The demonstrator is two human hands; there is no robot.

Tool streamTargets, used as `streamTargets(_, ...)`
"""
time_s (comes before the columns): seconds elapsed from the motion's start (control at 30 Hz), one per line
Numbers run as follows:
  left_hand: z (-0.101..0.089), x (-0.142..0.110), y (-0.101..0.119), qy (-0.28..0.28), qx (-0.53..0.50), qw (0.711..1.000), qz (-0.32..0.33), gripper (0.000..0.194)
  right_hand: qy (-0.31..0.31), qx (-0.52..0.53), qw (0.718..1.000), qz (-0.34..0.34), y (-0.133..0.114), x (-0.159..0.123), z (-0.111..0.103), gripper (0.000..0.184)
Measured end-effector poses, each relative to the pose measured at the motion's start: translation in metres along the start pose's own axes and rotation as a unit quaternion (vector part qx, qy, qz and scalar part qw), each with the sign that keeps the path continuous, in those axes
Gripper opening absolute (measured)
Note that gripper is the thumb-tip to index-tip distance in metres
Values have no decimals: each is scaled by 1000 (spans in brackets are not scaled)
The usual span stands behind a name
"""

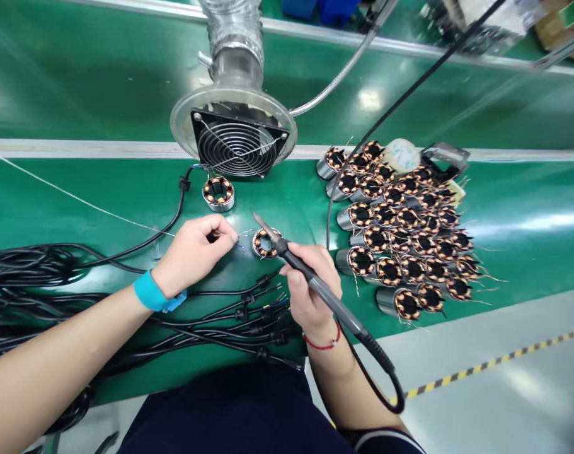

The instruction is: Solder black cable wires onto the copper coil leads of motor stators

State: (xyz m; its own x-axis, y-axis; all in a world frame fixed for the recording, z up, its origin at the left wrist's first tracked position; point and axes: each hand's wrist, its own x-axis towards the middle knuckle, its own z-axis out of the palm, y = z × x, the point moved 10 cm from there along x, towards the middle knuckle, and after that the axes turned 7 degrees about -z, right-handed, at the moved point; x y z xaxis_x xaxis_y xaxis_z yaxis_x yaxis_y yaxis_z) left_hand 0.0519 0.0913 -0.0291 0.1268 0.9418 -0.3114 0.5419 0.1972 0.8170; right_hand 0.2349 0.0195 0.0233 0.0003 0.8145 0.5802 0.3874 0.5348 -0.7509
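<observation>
My right hand [312, 280] is closed around a soldering iron [324, 290], whose tip points up and left over a copper-wound motor stator [266, 243]. Between thumb and fingertips, my left hand [196, 246] pinches a thin solder wire [97, 207] that runs in from the far left. Fine wire ends show just past those fingertips, close to the stator; whether they touch it I cannot tell. Behind my left hand stands a second stator [218, 193], beside a black cable [181, 195]. A blue wristband [149, 291] is on my left wrist.
A fume extractor with a fan grille [238, 148] hangs over the back of the green bench. Rows of stators [400, 239] stand at right, near a tape roll [402, 156]. Bundled black cables [41, 265] lie at left, and several cable ends [263, 315] lie in front.
</observation>
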Motion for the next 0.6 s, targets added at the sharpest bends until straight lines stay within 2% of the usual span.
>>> streamTargets(0.13,-5,-2,3,25,18,999,11,12,38,2,999,-21,4,-7,-6,21)
streamTargets(0.6,-5,-4,7,39,46,997,38,11,27,8,999,-31,1,-6,0,19)
